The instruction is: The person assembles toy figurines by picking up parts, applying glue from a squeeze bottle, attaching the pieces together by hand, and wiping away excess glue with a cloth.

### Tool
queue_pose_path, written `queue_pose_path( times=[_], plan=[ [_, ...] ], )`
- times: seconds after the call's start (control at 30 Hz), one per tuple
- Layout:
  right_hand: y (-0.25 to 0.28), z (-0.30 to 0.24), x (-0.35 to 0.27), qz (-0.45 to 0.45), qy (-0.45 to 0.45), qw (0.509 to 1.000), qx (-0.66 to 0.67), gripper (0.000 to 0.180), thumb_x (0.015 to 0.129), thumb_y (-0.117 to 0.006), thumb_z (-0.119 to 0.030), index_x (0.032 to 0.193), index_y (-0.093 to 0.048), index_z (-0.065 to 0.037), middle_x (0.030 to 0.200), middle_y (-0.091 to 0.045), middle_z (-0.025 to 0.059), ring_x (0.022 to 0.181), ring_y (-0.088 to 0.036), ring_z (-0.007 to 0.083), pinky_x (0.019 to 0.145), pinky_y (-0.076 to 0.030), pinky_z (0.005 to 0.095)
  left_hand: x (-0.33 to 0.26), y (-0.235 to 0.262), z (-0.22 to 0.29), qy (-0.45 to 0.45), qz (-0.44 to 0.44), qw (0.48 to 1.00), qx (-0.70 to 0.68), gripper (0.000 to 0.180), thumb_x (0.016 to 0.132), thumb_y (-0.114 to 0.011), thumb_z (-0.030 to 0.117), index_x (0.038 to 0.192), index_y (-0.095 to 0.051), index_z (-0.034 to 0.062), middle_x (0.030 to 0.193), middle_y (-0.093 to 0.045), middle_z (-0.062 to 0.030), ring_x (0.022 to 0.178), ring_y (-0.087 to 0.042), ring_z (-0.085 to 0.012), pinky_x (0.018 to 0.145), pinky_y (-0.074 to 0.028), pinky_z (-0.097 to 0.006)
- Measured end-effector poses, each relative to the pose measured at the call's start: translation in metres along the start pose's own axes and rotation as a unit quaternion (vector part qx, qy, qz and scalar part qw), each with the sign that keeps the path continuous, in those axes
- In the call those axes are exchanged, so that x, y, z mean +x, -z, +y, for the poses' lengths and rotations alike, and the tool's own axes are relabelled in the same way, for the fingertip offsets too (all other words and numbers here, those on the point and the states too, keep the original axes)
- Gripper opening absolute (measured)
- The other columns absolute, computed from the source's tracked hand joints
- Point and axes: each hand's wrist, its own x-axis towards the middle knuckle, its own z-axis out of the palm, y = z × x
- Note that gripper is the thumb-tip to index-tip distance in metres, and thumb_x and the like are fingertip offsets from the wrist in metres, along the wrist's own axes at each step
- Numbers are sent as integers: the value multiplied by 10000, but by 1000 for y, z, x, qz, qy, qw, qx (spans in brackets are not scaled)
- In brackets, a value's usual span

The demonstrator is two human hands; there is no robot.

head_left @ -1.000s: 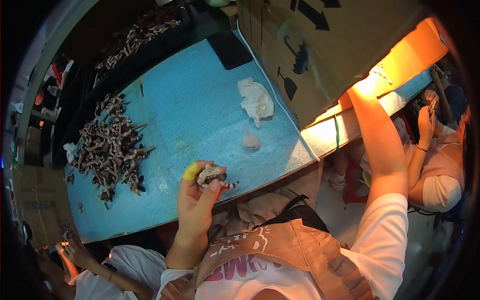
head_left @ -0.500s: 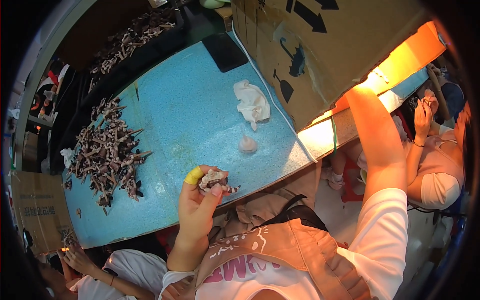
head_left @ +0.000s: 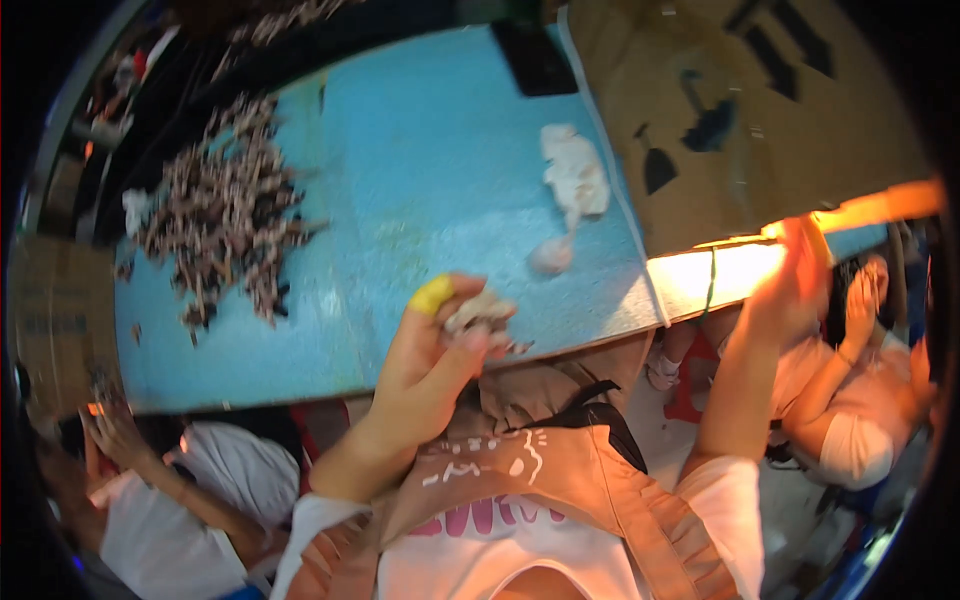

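Note:
My left hand (head_left: 435,345), with a yellow wrap on one finger, is closed around a small pale and brown figurine (head_left: 478,318) above the table's front edge. The figurine is blurred, and my thumb covers part of it. Off to the right, my right hand (head_left: 797,262) is at the brightly lit lower edge of a big cardboard box (head_left: 790,190). Glare and motion smear its fingers, so I cannot see whether it holds anything. A heap of similar brown and pale figurines (head_left: 225,215) lies on the left part of the blue table (head_left: 400,160).
Crumpled white tissue (head_left: 575,172) and a small pinkish lump (head_left: 549,256) lie near a white cable (head_left: 615,170). A black flat object (head_left: 535,58) is at the back. Co-workers sit at left (head_left: 170,500) and right (head_left: 840,400). Another carton (head_left: 65,320) stands at far left.
My right hand has come out from behind the box into the bright light at its edge. The view has shifted; my left hand still holds the figurine.

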Motion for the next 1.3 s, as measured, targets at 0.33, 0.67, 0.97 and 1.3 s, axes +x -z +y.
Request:
queue_pose_path(
  times=[0.33, 0.67, 0.97, 1.3],
  plan=[
    [-34, -121, -53, -314, 90, 928, 178, 259, 657, -635, 30, 881, -535, -54, 826, -578, 76, 658, -561, 212, 577, -444, 286, -1, -10, -7, 0, -138, 985, 106, 328, 836, -529, -33, 1141, -410, -16, 1057, -534, -114, 997, -524, -153, 845, -446, -291],
    [-43, -132, -54, -349, 174, 915, 104, 256, 591, -695, -28, 803, -557, -67, 825, -583, 70, 686, -567, 236, 611, -451, 330, -15, -2, -14, -40, -60, 988, 137, 326, 770, -636, 104, 1059, -520, 9, 866, -572, -78, 675, -536, -108, 549, -422, -216],
    [-46, -132, -49, -383, 124, 908, 114, 234, 586, -703, -49, 764, -553, -63, 811, -570, 69, 741, -575, 254, 635, -437, 348, -4, 6, -13, -201, -72, 939, 270, 323, 754, -633, 79, 1050, -525, 11, 879, -563, -100, 682, -551, -173, 529, -426, -244],
    [-38, -129, -54, -351, 230, 908, 0, 152, 613, -708, -138, 684, -575, -115, 865, -483, 55, 959, -504, 304, 847, -387, 486, -3, 3, -2, -173, -125, 921, 326, 310, 772, -564, -50, 1072, -501, -1, 995, -557, -129, 858, -568, -177, 738, -462, -272]
  ],
)
